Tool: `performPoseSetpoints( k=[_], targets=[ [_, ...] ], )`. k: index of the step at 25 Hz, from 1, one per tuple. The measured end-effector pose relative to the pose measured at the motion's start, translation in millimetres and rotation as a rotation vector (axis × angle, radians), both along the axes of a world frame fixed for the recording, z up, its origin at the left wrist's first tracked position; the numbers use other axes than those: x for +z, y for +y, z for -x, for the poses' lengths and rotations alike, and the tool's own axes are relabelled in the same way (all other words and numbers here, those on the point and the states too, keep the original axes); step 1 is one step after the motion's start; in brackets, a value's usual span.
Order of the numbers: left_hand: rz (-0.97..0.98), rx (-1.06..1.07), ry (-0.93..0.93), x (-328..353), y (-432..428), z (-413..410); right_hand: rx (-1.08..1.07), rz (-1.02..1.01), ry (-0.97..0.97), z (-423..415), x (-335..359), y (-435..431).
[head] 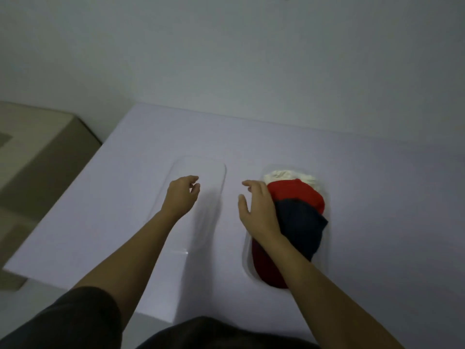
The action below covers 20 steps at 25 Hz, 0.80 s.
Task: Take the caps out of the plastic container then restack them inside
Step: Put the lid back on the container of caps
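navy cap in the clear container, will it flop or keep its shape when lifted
The navy cap likely flops at the crown: it looks like soft cloth slumped over its neighbours. The part jutting to a sharp corner may be a stiffer brim. It overlaps the red cap, so lifting could drag that one along.

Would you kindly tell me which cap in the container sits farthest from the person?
The white cap, at the far end; the red cap, navy cap and maroon cap lie nearer.
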<state>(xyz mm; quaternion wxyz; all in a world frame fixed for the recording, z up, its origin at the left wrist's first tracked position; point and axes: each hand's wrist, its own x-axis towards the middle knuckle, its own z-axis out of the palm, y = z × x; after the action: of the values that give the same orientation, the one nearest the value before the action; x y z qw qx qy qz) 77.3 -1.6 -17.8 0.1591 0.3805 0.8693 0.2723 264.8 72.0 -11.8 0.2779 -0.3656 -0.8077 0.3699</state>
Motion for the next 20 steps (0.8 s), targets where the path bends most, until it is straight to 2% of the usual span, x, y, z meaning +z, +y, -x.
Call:
performPoseSetpoints(
  k=[3,7,11,17,20],
  targets=[
    [0.113,0.064,0.013,-14.2,-38.6,36.0,0.109,0.152,-0.134,52.4,-20.3,-34.1],
    [0.367,0.055,-0.061,-43.6,-69.6,55.9,-0.003,0.484,-0.408,82.9,-62.6,-58.2],
    [0.544,0.079,-0.156,-69.3,-76.8,60.4,0.013,0.623,-0.412,94.6,-83.8,-71.5],
    [0.465,0.259,-0.218,-65.5,-73.7,78.2,-0.104,0.731,-0.248,96.9,-84.8,-66.9],
    [0.318,0.308,-0.333,-51.0,-70.6,85.2,-0.117,0.712,-0.161,98.0,-73.3,-61.1]
  ],
)
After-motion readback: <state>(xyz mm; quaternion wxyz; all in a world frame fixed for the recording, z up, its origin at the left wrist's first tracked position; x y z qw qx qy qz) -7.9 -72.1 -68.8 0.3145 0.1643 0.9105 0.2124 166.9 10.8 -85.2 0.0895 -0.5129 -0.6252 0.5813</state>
